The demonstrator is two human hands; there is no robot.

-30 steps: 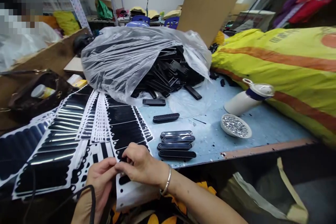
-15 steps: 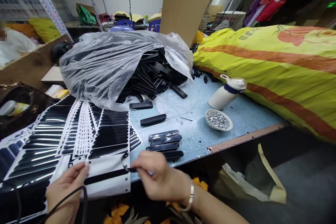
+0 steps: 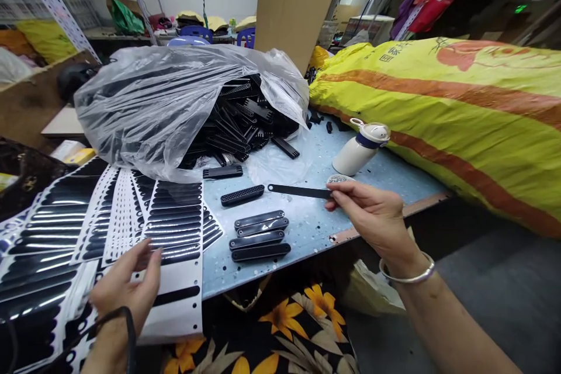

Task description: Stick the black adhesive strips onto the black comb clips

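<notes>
My right hand (image 3: pixel 376 215) pinches one end of a long thin black strip (image 3: pixel 300 190), held level above the blue table (image 3: pixel 307 228), near a small white dish (image 3: pixel 337 179). A silver bangle sits on that wrist. My left hand (image 3: pixel 127 286) rests with fingers spread on a white sticker sheet (image 3: pixel 175 298) that has one black strip left near its lower end. Fanned sheets of black stickers (image 3: pixel 87 222) lie to the left. Several black oblong plastic pieces (image 3: pixel 260 235) lie in a row on the table between my hands.
A clear plastic bag (image 3: pixel 166 99) spills black comb-like parts (image 3: pixel 245 123). A white bottle (image 3: pixel 360 148) lies beside a big yellow sack (image 3: pixel 460 111). A brown cardboard sheet (image 3: pixel 293 6) stands behind. A dark handbag (image 3: pixel 21 175) sits at far left.
My right hand has peeled the black strip off the sheet and carried it right and up, over the table by the dish. The left hand has shifted onto the sheet. The view has swung right.
</notes>
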